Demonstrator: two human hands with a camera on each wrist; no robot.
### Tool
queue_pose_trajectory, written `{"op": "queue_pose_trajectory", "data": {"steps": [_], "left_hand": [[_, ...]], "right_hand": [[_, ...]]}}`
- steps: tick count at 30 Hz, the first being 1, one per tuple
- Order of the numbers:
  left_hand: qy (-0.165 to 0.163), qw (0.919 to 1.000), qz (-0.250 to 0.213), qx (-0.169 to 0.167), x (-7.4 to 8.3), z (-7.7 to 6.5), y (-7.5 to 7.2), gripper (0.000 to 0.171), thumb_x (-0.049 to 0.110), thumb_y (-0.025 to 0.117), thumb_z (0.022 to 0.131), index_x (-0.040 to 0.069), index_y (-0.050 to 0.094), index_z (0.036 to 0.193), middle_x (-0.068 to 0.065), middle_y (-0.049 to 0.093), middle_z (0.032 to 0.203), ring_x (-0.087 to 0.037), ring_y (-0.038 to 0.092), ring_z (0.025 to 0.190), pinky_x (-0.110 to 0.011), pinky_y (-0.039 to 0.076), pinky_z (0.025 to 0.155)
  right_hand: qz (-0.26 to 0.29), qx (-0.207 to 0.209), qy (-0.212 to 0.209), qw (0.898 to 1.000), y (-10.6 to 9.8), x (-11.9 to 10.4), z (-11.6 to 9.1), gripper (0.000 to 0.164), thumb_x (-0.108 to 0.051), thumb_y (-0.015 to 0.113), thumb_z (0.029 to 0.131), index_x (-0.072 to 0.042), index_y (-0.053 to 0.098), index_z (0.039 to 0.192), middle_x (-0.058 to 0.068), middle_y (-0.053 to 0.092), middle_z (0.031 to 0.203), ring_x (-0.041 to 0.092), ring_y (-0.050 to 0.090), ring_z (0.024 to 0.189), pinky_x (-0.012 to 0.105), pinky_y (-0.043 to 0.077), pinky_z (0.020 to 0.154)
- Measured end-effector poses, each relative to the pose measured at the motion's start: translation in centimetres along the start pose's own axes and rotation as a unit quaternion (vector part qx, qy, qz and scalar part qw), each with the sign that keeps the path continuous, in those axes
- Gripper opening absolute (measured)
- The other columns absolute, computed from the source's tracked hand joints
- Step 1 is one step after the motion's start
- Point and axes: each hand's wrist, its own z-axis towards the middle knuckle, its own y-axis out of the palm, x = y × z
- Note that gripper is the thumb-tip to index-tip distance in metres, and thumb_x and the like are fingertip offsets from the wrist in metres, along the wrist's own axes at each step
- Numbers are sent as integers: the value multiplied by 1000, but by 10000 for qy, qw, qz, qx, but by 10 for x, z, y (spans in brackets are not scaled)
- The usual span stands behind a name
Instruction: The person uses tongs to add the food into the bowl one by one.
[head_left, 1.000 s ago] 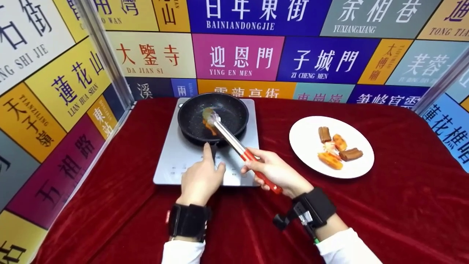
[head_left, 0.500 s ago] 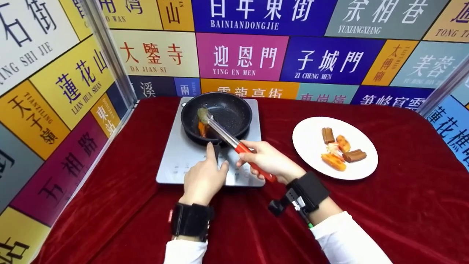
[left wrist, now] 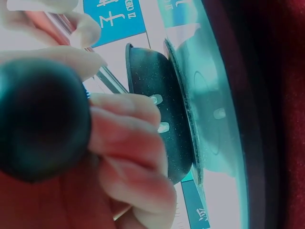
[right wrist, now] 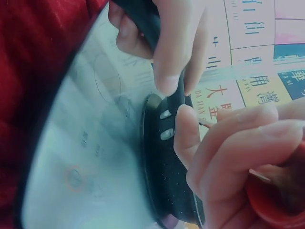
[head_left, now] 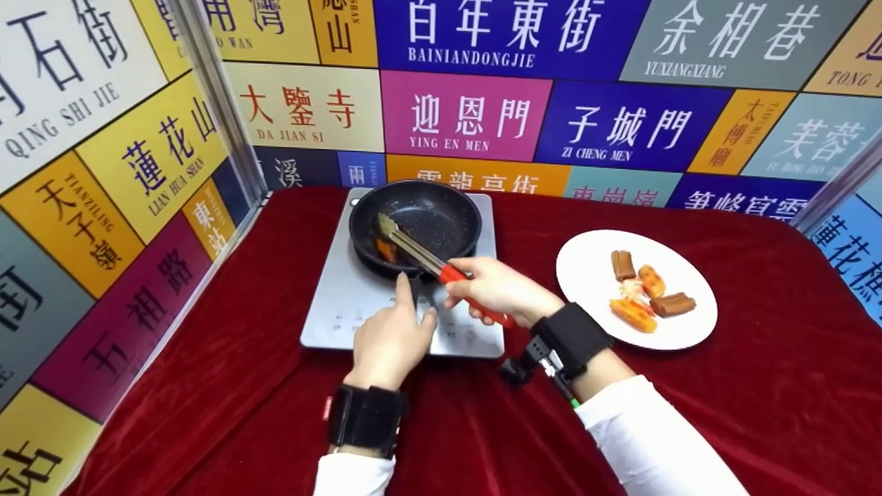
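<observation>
Two bare hands work at a black speckled frying pan (head_left: 415,224) that sits on a flat silver induction cooktop (head_left: 344,310), on a table draped in dark red velvet cloth (head_left: 723,413).

The left hand (head_left: 389,341) curls its fingers round the pan's short black handle (head_left: 413,286) at the near rim, thumb pointing up toward the pan. The right hand (head_left: 499,289) grips the red handle of long steel tongs (head_left: 413,251), fingers wrapped tight, wrist turned inward so the tongs slant far and left across the pan. Their tips rest on a small orange piece of food (head_left: 384,249) lying at the pan's near left edge; whether the tips have closed on it I cannot tell.

To the right, well apart from the cooktop, a round white plate (head_left: 586,275) holds several brown and orange food pieces (head_left: 648,296).

The risk, as I judge it: the piece lies hard against the pan wall, so the tongs could pinch only its edge and let it slip. A slackened left grip could also let the pan slide on the smooth cooktop.
</observation>
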Motion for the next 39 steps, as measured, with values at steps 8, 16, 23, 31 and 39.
{"op": "queue_pose_trajectory", "data": {"steps": [8, 16, 23, 31, 39], "left_hand": [[66, 10000, -24, 71, -1, -1, 1, 71, 45, 44, 88, 6, 21, 142, -7, 58, 64, -19, 50, 49, -34, 39, 45], [78, 9999, -102, -81, 2, -2, 1, 72, 44, 45, 88, 6, 18, 143, -3, 52, 58, -17, 48, 47, -33, 38, 44], [101, 9999, -113, 66, 0, -1, 1, 72, 43, 46, 87, 5, 20, 142, -7, 58, 65, -19, 52, 51, -35, 40, 47], [106, 9999, -120, 64, 0, -1, 1, 72, 43, 47, 87, 6, 20, 142, -8, 60, 68, -20, 53, 52, -35, 39, 47], [89, 9999, -41, 117, 1, 0, 1, 71, 44, 46, 86, 7, 21, 142, -12, 65, 81, -24, 58, 61, -38, 42, 51]], "right_hand": [[-403, -77, 273, 9988, 1, -12, 9, 35, -12, 50, 89, -10, 45, 124, 15, 63, 87, 12, 43, 43, 22, 34, 36], [-1194, 150, 134, 9926, 11, -16, 11, 39, -11, 51, 89, -10, 43, 127, 17, 62, 87, 13, 45, 42, 23, 38, 37], [-1627, 411, -2, 9858, 19, -16, 12, 24, -15, 51, 88, -10, 48, 112, 17, 61, 86, 14, 46, 41, 24, 39, 36], [-1980, 1094, -65, 9741, 25, -1, 10, 56, -25, 54, 86, -13, 33, 136, 7, 58, 88, 18, 50, 42, 29, 42, 38], [-1623, 1413, -493, 9753, 29, 12, 5, 43, -27, 54, 84, -25, 43, 126, 7, 57, 80, 17, 46, 37, 28, 39, 34]]}}
